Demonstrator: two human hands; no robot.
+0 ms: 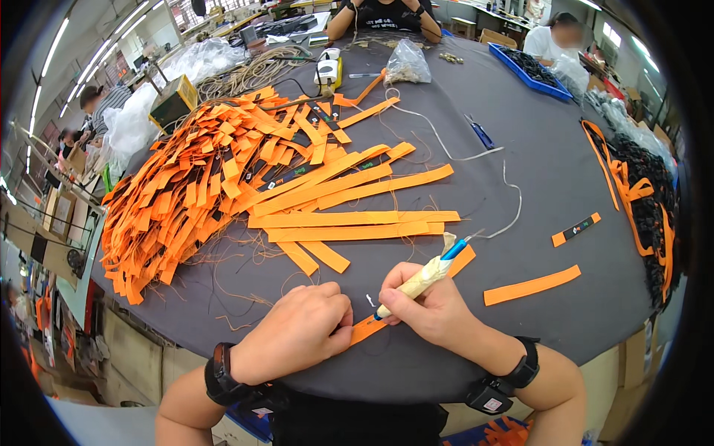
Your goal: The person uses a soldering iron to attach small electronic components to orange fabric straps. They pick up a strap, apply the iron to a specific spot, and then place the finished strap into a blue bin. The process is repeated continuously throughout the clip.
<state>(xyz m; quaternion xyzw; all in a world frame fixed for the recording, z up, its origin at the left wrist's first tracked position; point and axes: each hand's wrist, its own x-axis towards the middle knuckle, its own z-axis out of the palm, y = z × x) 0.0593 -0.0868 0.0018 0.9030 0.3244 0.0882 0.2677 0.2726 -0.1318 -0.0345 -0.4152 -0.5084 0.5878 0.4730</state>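
My right hand grips a pen-shaped tool, its blue barrel wrapped in cream tape, with a thin pale cord at its rear end. The tool's dark tip meets an orange fabric strip at the table's near edge. My left hand is closed, pressing on that strip's left end with fingers curled under. More orange strips lie just beyond my hands, loose threads trailing from them. A small white scrap sits between my hands.
A big heap of orange strips covers the table's left. One strip and a short orange-black strip lie to the right. Beyond are thread snips, a plastic bag, a blue tray and coiled cord. Several people sit around.
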